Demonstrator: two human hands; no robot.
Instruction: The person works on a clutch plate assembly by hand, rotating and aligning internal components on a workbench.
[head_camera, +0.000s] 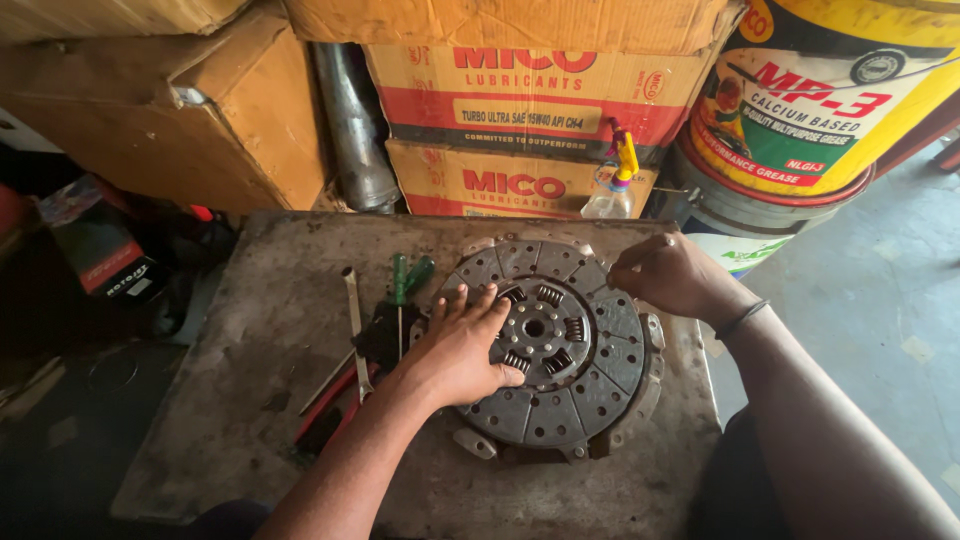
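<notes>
Where segmented grey friction pads ring a sprung hub, left hand (462, 352) flat on round clutch disc (570, 390), right hand (672, 277) pinching its rim.

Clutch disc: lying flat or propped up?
Flat. The clutch disc lies face up on the table, left hand pressed on it, right hand at its far rim.

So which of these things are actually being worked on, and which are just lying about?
In use:
round grey metal clutch disc
left hand flat on it
right hand at its rim

Lying about:
green-handled screwdrivers
red-handled pliers
clear spray bottle with yellow trigger
yellow grease drum
</notes>
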